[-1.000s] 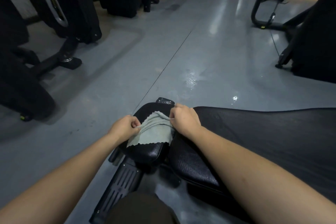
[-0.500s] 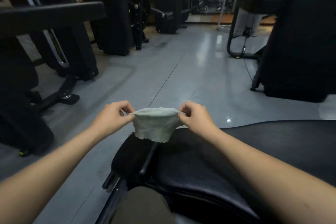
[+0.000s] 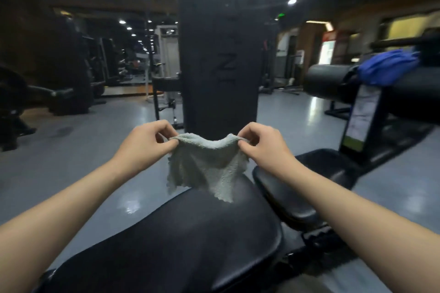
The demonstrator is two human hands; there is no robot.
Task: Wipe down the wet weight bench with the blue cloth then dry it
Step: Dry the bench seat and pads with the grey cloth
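Head view. Left hand point(image 3: 145, 144): raised in front of the body, thumb and fingertips pinched on the upper left corner of the cloth; forearm bare, running to the lower left edge. Right hand point(image 3: 264, 146): raised level with the left, pinched the same way on the upper right corner; forearm bare, running to the lower right edge. Cloth point(image 3: 209, 164): pale grey-green terry with a scalloped edge, held spread between the two hands, top edge sagging slightly in the middle; it hangs free in the air, its lowest corner showing in front of the far end of the bench pad, contact with the pad not discernible. Weight bench point(image 3: 190, 240): black padded surface, glossy, filling the lower centre; a second, smaller black pad point(image 3: 309, 185) just beside it to the right, partly under the right forearm. Tall black upright panel point(image 3: 221, 54): directly behind the cloth, faint lettering on its face, unreadable. Blue fabric point(image 3: 385, 66): bunched on top of a black padded machine at the right, well apart from the hands. Instruction placard point(image 3: 362, 116): pale, tilted, mounted on that machine's frame below the blue fabric; text too blurred to read. Floor point(image 3: 71, 162): grey, shiny, with a light reflection left of the bench. Further gym machines at the left and in the background, dark and indistinct.
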